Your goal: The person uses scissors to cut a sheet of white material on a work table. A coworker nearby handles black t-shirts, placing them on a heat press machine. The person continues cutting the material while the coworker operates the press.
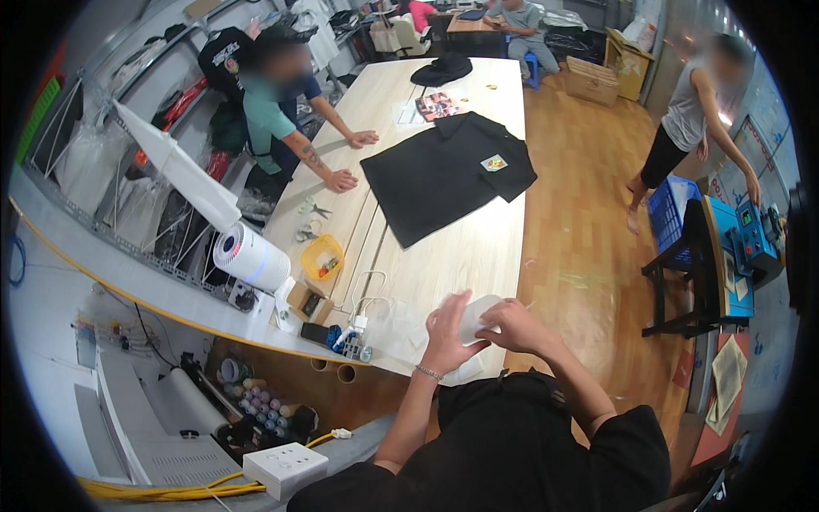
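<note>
Above the near end of the long table I hold up a small translucent white sheet (479, 319), curved between my two hands. My left hand (445, 334), with a bracelet at the wrist, grips its left side, the fingers pointing up and slightly blurred. On the other side my right hand (518, 326) pinches the sheet with curled fingers. Farther off, a black T-shirt (435, 188) lies flat, with a small colourful print (493, 162) on it. Thin clear film (401, 328) rests on the table to the left of my hands.
On the table (499, 256) are a yellow basket (322, 257), scissors (314, 207), a power plug (360, 322) and a black cap (442, 70). A co-worker's hands (343, 180) rest at the left edge. Another person stands right by a blue machine (751, 239). A white cylindrical device (252, 258) stands left.
</note>
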Demonstrator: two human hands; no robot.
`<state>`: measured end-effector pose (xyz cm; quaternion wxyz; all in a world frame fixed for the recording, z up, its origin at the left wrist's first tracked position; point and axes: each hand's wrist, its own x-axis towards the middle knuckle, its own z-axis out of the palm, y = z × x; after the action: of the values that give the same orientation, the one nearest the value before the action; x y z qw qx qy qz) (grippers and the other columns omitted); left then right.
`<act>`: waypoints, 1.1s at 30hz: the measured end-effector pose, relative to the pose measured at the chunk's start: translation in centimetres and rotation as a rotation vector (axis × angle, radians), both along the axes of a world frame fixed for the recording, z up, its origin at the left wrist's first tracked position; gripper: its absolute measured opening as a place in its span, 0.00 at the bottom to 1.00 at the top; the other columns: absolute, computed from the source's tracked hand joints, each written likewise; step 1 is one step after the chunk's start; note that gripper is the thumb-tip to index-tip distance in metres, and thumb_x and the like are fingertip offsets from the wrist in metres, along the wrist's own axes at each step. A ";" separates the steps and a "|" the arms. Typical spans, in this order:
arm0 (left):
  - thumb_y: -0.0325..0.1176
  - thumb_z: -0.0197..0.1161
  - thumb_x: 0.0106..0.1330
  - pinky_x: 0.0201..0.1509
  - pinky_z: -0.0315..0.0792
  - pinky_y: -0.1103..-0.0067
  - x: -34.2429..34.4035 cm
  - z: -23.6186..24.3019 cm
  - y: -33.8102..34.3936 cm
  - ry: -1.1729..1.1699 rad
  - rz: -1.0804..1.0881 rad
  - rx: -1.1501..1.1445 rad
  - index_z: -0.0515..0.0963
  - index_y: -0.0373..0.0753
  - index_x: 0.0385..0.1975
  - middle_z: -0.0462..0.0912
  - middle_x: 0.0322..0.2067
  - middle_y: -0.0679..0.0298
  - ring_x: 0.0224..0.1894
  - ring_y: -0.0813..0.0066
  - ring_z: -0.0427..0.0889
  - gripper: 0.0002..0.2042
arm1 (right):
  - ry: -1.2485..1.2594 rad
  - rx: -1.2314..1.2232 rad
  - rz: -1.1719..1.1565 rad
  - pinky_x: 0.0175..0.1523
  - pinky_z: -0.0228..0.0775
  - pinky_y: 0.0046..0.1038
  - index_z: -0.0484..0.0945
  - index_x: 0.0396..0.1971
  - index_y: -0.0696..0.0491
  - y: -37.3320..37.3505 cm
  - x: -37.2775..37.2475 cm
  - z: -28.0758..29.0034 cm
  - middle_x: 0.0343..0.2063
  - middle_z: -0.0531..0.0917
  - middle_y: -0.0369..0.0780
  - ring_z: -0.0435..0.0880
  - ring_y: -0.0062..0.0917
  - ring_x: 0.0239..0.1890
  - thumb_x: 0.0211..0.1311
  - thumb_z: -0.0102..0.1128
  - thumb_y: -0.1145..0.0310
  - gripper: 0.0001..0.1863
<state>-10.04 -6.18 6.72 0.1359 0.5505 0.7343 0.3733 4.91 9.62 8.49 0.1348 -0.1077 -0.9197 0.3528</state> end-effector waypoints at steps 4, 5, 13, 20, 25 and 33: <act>0.34 0.77 0.65 0.65 0.76 0.63 -0.2 -2.1 -0.2 -0.318 -0.089 -0.103 0.79 0.38 0.65 0.90 0.52 0.54 0.56 0.57 0.88 0.28 | -0.003 -0.014 0.015 0.59 0.76 0.43 0.89 0.37 0.55 -1.3 -0.3 0.1 0.34 0.90 0.46 0.89 0.43 0.43 0.57 0.81 0.65 0.13; 0.33 0.77 0.65 0.61 0.80 0.65 -0.1 -2.7 -0.2 -0.410 -0.060 -0.093 0.81 0.37 0.62 0.92 0.49 0.53 0.52 0.59 0.91 0.25 | 0.037 0.004 -0.021 0.62 0.75 0.43 0.89 0.39 0.55 -1.6 -0.2 0.3 0.35 0.90 0.45 0.89 0.42 0.44 0.56 0.82 0.65 0.14; 0.28 0.72 0.73 0.46 0.83 0.75 -0.6 -5.6 0.2 -0.804 0.352 0.188 0.87 0.27 0.47 0.93 0.40 0.60 0.41 0.76 0.90 0.11 | 0.243 -0.031 -0.419 0.78 0.62 0.48 0.75 0.68 0.54 -1.7 0.1 -0.5 0.72 0.71 0.52 0.67 0.50 0.75 0.56 0.83 0.60 0.41; 0.26 0.74 0.71 0.52 0.82 0.77 -0.2 -3.3 0.4 -1.012 0.311 0.236 0.88 0.29 0.47 0.93 0.43 0.61 0.46 0.74 0.89 0.10 | 0.045 -0.251 -0.532 0.86 0.39 0.53 0.45 0.84 0.59 -2.4 0.4 -4.7 0.81 0.47 0.65 0.38 0.56 0.86 0.55 0.83 0.41 0.70; 0.24 0.70 0.72 0.54 0.82 0.75 1.1 -6.3 0.1 -1.122 0.070 0.231 0.84 0.30 0.55 0.90 0.48 0.61 0.50 0.74 0.88 0.14 | 0.200 -0.694 -0.337 0.73 0.71 0.37 0.57 0.81 0.58 -2.5 0.4 -5.0 0.67 0.77 0.56 0.79 0.41 0.69 0.58 0.84 0.45 0.60; 0.21 0.65 0.73 0.58 0.82 0.74 2.8 -6.2 0.3 -1.106 0.121 0.221 0.82 0.27 0.57 0.88 0.51 0.60 0.52 0.72 0.88 0.14 | 0.196 -0.953 -0.296 0.57 0.79 0.31 0.85 0.56 0.59 -3.3 1.5 -3.8 0.45 0.91 0.40 0.86 0.22 0.50 0.72 0.74 0.58 0.22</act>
<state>-7.22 -5.84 0.56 0.4201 0.2408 0.5408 0.6878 6.37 6.35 4.70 0.2051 -0.2527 -0.6145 0.7187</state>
